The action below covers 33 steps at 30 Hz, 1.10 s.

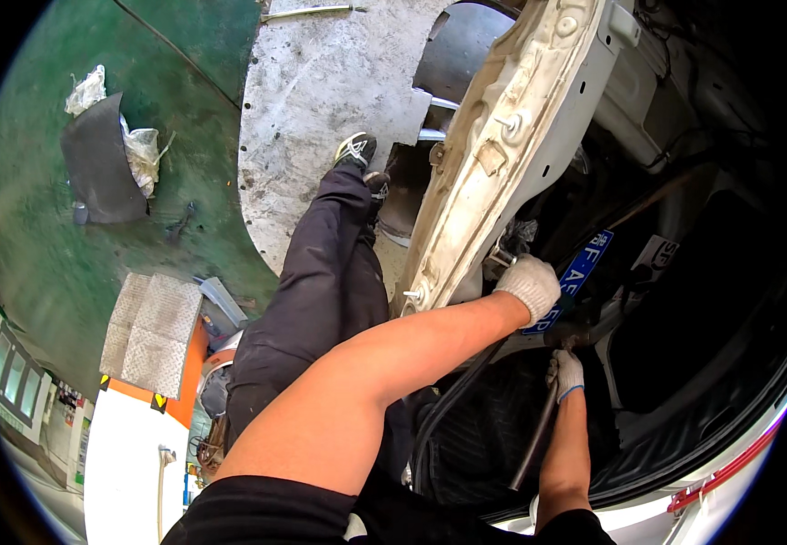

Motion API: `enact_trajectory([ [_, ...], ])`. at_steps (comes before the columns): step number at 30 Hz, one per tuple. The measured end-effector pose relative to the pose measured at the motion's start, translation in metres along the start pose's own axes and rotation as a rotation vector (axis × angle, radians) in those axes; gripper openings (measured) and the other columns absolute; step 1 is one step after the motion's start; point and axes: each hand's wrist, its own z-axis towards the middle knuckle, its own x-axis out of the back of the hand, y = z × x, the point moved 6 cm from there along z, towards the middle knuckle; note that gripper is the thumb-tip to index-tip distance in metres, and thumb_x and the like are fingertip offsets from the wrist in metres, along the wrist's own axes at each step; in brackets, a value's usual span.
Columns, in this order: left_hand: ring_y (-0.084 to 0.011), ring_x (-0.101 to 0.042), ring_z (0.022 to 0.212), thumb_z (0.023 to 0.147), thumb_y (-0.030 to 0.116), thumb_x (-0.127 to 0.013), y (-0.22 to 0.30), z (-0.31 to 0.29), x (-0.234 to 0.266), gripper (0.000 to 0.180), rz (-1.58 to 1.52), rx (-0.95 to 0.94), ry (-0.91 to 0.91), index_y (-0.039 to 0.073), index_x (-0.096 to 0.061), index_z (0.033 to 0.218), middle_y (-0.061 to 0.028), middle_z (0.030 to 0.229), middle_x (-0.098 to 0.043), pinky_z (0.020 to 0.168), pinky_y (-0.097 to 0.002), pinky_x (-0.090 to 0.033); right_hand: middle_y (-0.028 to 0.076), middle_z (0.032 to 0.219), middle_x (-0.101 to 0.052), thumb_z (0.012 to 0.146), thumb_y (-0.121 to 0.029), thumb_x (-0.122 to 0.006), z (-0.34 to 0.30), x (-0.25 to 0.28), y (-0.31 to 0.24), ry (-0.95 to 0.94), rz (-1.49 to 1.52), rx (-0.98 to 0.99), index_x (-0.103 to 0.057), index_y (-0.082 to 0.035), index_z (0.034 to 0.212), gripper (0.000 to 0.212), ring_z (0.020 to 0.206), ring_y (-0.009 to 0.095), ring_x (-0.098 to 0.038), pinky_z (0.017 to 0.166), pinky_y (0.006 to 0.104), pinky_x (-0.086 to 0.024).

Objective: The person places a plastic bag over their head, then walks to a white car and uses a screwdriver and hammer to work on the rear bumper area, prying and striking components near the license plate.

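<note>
My left hand point(530, 286), in a white knit glove, is closed at the inner side of the worn, cream-coloured car body panel point(539, 100). A small shiny metal piece point(501, 256) shows at its fingers, but what the hand grips is mostly hidden. Lower and to the right, my right hand point(567, 371), also gloved, is wrapped round the dark shaft of a hammer point(533, 445). The hammer's head is up beyond the hand in shadow, over the dark car interior. Between the hands and the far side lies a blue licence plate point(586, 263), partly covered by my left hand.
A black rubber seal point(453, 391) runs along the opening below my left arm. Bolts point(508, 123) stick out of the panel. A grey metal platform point(321, 100) lies under my feet. On the green floor are a dark panel point(107, 159) and plastic wrapping; a white-and-orange cabinet point(130, 445) stands left.
</note>
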Motion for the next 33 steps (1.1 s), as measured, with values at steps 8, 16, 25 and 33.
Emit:
enact_trajectory([
  [8,-0.0319,-0.075,0.097,0.091,0.018,-0.066,-0.012,0.011,0.013,0.024,0.008,0.088,0.073,0.005,-0.080,0.106,-0.0159,0.107,-0.076,0.080,-0.0447,-0.057,0.003,0.068,-0.055,0.094,-0.013,-0.063,-0.044,-0.065,-0.098,-0.191,-0.378,0.345,-0.061,-0.002,0.114,0.023,0.046,0.014,-0.049,0.040,0.0304,-0.041],
  [16,-0.0337,-0.073,0.099,0.093,0.018,-0.065,-0.002,0.005,0.013,0.024,0.014,0.012,0.042,0.005,-0.080,0.106,-0.0161,0.107,-0.075,0.080,-0.0455,-0.056,0.004,0.064,-0.053,0.095,-0.017,-0.062,0.045,0.026,-0.059,0.021,-0.318,0.109,-0.060,-0.006,0.094,0.012,0.046,0.018,-0.050,0.042,0.0345,-0.042],
  [25,-0.0330,-0.073,0.097,0.094,0.018,-0.062,-0.013,0.012,0.010,0.025,0.005,0.051,0.114,0.004,-0.080,0.104,-0.0163,0.105,-0.075,0.079,-0.0448,-0.055,0.004,0.066,-0.055,0.093,-0.019,-0.063,0.024,-0.031,-0.118,-0.146,-0.371,0.205,-0.063,-0.001,0.115,0.029,0.046,0.016,-0.050,0.040,0.0345,-0.041],
  [33,-0.0329,-0.073,0.097,0.093,0.018,-0.064,-0.006,0.009,0.004,0.024,0.046,0.045,0.019,0.004,-0.079,0.106,-0.0170,0.107,-0.074,0.079,-0.0466,-0.055,0.011,0.076,-0.064,0.090,-0.021,-0.062,0.033,-0.014,-0.132,0.107,-0.671,0.459,-0.065,0.001,0.130,0.046,0.061,0.022,-0.062,0.056,0.0389,-0.051],
])
